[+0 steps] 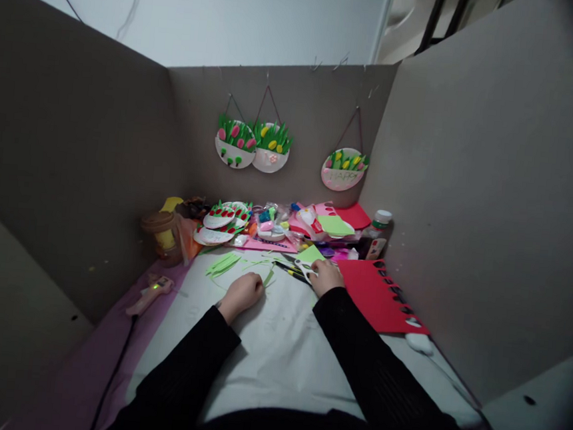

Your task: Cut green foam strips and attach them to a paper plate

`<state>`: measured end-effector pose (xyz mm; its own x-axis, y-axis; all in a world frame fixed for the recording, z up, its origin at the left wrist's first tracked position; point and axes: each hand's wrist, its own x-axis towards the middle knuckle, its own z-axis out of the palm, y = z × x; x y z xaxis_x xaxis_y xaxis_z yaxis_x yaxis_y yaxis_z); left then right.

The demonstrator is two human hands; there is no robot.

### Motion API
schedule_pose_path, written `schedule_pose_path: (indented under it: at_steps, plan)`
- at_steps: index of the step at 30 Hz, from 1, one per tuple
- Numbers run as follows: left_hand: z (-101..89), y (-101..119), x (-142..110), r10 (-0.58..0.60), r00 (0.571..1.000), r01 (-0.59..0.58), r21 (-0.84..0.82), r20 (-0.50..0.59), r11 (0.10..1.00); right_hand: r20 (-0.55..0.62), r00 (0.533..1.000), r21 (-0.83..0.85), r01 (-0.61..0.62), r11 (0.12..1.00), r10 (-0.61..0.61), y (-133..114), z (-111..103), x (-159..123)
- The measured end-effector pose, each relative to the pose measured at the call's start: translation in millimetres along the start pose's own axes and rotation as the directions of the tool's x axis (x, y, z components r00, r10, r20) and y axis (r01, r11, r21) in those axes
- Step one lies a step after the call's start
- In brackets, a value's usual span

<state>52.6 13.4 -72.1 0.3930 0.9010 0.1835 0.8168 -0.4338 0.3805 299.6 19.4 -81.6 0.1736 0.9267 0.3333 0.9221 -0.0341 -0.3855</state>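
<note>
Closed in a pinch, my left hand (243, 294) has a small green paper strip (268, 278) at its fingertips. My right hand (328, 277) grips the white handles of a pair of scissors (306, 268), whose blades point left. Under and beside the scissors lie black-and-yellow pens (292, 272). A pile of cut green strips (223, 263) rests to the left, with thin scraps scattered between it and the pens. Just behind the scissors is a light green paper sheet (312, 253).
Red paper (377, 296) lies at right, near a white mouse-like object (419, 344). A glue gun (152, 293) with a cord is at left, by a brown cup (163, 236). Craft supplies and decorated plates (217, 237) line the back; a white-capped bottle (380, 224) stands right. Grey panels surround the table.
</note>
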Motion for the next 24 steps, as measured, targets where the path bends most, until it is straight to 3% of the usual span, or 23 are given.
schedule_pose_path:
  at_steps: [3,5,8,9,12,16,21,24]
  plan:
    - [-1.3,0.0,2.4,-0.001,0.998,-0.007,-0.131,-0.058,0.991,-0.081,0.997,0.008,-0.019,1.000,0.019,-6.5,-0.5,-3.4]
    - [-2.9,2.7,3.1,-0.023,0.997,-0.001,-0.293,-0.076,0.956,-0.168,0.984,0.078,0.068,0.995,-0.054,-15.5,0.3,-8.1]
    - [-4.2,8.7,2.6,-0.041,0.998,0.010,-0.519,-0.048,0.855,-0.148,0.956,0.354,0.289,0.889,-0.252,-33.2,6.9,-17.8]
    - [-4.1,10.5,2.2,-0.037,0.999,0.008,-0.567,-0.039,0.824,-0.109,0.952,0.469,0.302,0.830,-0.285,-39.2,10.7,-21.2]
    - [-2.0,13.6,0.7,0.001,1.000,-0.008,-0.624,-0.012,0.781,-0.020,0.972,0.709,0.179,0.682,-0.234,-53.2,22.6,-28.6]
    - [1.9,13.5,-1.0,0.078,0.997,-0.048,-0.595,0.026,0.803,-0.031,0.987,0.815,0.117,0.568,-0.160,-59.3,28.9,-30.5]
    - [2.0,14.8,-2.0,0.084,0.996,-0.054,-0.591,0.023,0.805,-0.034,0.983,0.802,0.135,0.582,-0.181,-59.4,21.8,-30.5]
    - [-2.1,16.2,-1.9,0.041,0.999,-0.017,-0.671,0.019,0.741,-0.025,0.982,0.792,0.135,0.595,-0.189,-58.0,19.4,-29.4]
